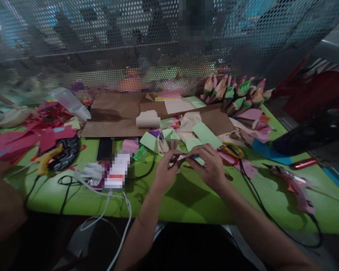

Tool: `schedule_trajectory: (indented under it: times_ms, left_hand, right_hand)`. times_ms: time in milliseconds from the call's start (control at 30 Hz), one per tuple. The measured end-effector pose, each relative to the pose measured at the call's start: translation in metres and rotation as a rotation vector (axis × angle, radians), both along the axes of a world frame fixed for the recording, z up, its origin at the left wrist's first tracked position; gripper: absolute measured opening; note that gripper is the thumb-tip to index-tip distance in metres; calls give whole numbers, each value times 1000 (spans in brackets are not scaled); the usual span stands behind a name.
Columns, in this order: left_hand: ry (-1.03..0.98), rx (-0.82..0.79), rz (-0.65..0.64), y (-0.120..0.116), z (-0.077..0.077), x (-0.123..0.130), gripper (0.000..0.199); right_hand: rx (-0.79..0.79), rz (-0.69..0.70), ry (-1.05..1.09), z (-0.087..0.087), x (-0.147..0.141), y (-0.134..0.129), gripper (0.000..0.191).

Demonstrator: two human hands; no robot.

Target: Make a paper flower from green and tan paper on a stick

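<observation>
My left hand (166, 171) and my right hand (210, 165) meet over the front of the green table (183, 207), fingertips pinched close together. Between them is a small pale piece (181, 157), which looks like pinkish paper; most of it is hidden by the fingers. Something thin and dark or blue shows at the right fingertips, too small to name. Just beyond my hands lie light green paper pieces (206, 134) and crumpled beige paper (190, 121). Scissors with red and yellow handles (234, 150) rest beside my right hand.
A pink glue gun (296, 188) lies at right, its cord looping forward. Paper cones (237, 92) with green and peach tops are bunched at the back. At left are a phone (118, 171), white cables (128, 207), a yellow glue gun (48, 160) and red paper (14, 145). Perforated metal (124, 49) stands behind.
</observation>
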State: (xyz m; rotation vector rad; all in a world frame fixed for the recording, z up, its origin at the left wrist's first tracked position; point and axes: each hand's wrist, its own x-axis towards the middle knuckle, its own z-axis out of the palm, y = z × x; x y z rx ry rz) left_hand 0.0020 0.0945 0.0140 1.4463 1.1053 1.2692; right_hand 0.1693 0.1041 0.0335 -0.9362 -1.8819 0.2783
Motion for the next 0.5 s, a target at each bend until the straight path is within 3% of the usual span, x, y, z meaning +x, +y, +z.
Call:
schedule_trajectory:
  times_ms: [167,267,367,500]
  left_hand:
    - [-81,-37,-8,2,-1,-2,14]
    - [-199,-80,10,3,-2,-4,23]
    - [-227,-72,31,3,-1,-4,27]
    - [-250,-79,14,3,3,-3,29]
  right_hand:
    - [-139,47,133,0,1,2,3]
    - [-298,77,236,-2,5,5,18]
    - [-434,120,272,-4,6,8,19]
    - [-484,118,328,-3,4,8,19]
